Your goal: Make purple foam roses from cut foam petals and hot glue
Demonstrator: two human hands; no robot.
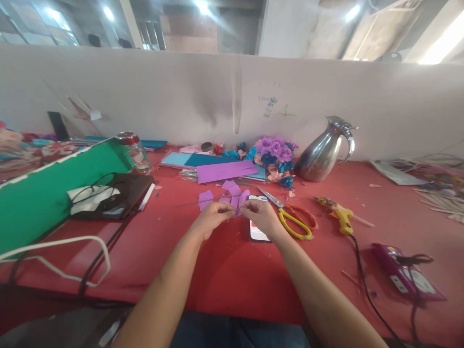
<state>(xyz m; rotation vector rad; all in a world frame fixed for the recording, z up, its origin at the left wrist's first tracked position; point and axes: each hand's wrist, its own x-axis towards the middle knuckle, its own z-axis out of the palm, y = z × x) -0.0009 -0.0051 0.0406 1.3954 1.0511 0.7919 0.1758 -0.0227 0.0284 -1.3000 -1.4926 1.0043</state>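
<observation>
My left hand [213,218] and my right hand [264,217] meet fingertip to fingertip over the red table, both closed in a pinch. Something small and dark, perhaps with purple paper, is between them; the fingers mostly hide it. A thin, wire-like line [192,204] runs out to the left behind my left hand. Cut purple paper pieces [231,186] lie just beyond the fingertips. Under my right hand is a phone [258,234] with a lit screen, partly covered. Scissors [295,226] with yellow and orange handles lie open to its right.
Purple paper sheets [226,171] and a bunch of paper flowers [276,151] sit at the back. A steel jug [324,152] stands behind a yellow glue gun [340,217] with a cord. Left are a glass jar [135,153], a dark pouch [132,191] and a green board [72,186].
</observation>
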